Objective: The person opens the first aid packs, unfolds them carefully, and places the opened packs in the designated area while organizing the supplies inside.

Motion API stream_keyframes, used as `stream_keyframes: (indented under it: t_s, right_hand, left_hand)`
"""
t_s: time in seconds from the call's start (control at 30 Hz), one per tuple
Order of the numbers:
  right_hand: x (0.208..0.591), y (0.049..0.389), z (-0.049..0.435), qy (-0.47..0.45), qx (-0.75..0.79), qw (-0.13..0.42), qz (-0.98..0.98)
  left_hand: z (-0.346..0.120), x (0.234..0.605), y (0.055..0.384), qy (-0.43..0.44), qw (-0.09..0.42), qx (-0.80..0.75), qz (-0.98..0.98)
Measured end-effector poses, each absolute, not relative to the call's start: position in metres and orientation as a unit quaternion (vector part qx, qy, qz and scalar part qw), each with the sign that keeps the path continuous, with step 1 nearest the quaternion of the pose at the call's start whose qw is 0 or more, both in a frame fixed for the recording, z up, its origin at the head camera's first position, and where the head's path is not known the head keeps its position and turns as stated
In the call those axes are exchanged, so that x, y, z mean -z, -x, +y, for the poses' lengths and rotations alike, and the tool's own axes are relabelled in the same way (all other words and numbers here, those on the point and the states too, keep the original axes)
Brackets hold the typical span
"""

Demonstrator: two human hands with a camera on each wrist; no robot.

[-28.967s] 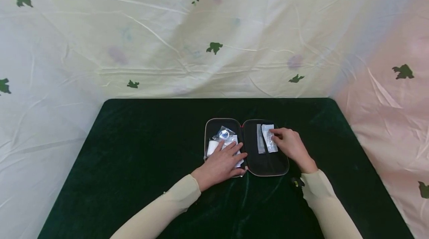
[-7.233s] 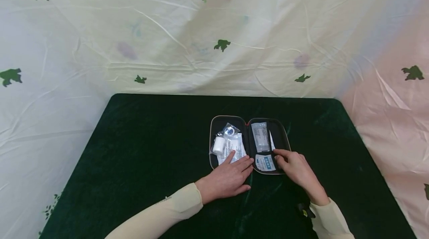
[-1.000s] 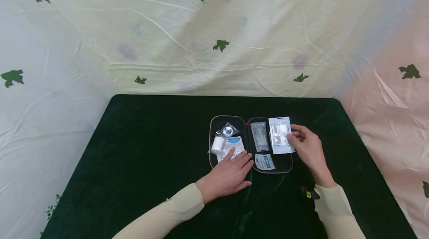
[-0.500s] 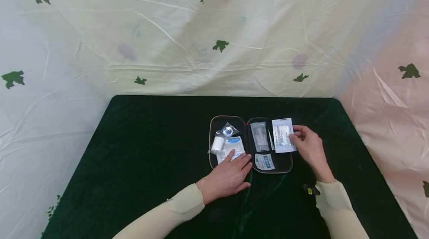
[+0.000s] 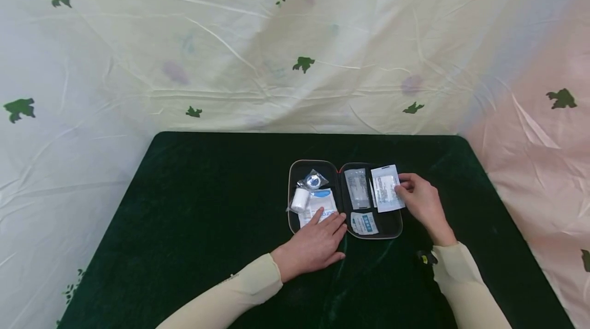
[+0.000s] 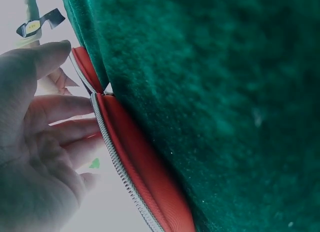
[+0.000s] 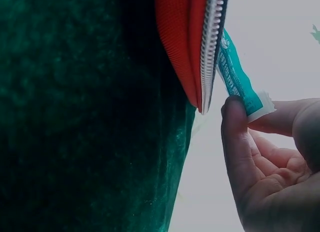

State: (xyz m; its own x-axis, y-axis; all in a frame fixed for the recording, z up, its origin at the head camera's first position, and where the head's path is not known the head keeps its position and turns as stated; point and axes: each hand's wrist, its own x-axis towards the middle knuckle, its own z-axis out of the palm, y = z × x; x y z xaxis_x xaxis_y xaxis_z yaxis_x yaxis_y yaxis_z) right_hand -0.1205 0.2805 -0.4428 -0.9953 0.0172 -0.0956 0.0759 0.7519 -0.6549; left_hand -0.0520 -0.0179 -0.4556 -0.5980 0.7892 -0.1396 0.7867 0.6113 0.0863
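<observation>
A small zip case (image 5: 339, 201) with a black inside and red outside lies open on the table. My right hand (image 5: 421, 205) pinches a flat white sealed packet (image 5: 387, 188) by its right edge, over the right half of the case. In the right wrist view the underside of that packet (image 7: 239, 74) is green with white print, gripped between thumb and finger. My left hand (image 5: 313, 244) rests with extended fingers at the front edge of the left half, overlapping a white packet with blue print (image 5: 324, 201). In the left wrist view its fingers (image 6: 70, 108) touch the zipped rim.
In the left half lie a white roll (image 5: 300, 200) and a clear-wrapped round item (image 5: 313, 180). The right half holds a clear packet (image 5: 357, 188) and a small blue-and-white packet (image 5: 364, 223). Dark green cloth (image 5: 221, 206) covers the table.
Over the last second the pinched packet shifted slightly right, then back left, and now tilts. Since 7 seconds ago it has come into my right hand. My left hand has stayed put.
</observation>
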Motion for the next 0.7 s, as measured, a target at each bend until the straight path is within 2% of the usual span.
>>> stream_keyframes:
  t_s: [0.7]
  right_hand:
    - [0.450, 0.133, 0.271, -0.018, 0.347, 0.076, 0.934]
  left_hand:
    - [-0.016, 0.458, 0.051, -0.437, 0.085, -0.002, 0.895]
